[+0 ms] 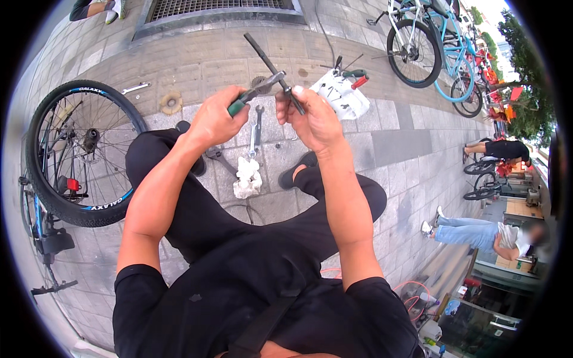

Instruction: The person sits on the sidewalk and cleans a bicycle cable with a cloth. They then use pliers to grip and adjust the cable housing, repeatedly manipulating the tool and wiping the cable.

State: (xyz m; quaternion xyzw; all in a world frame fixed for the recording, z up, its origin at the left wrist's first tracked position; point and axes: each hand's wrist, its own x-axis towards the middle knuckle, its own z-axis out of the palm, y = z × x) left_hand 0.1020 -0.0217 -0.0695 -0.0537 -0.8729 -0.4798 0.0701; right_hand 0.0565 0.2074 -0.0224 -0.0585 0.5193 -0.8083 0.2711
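My left hand (216,119) is closed round the green handles of a pair of pliers (239,105). The pliers' jaws meet a long dark metal rod (260,51), which looks like a wheel axle and slants across in front of me. Fingers and thumb of my right hand (317,122) pinch the rod near its lower end, by what looks like a nut. Behind the pliers a small toothed cog (258,81) lies on the paving. Below my hands are a spanner (257,128), an adjustable wrench (219,157) and a crumpled white rag (246,179).
A bicycle wheel (45,107) lies at left, a small spanner (136,88) and a brownish ring (171,102) beyond it. A white sheet (352,108) with several tools lies right of my hands. Parked bicycles (412,51), a metal grate (221,9) and two people stand farther off.
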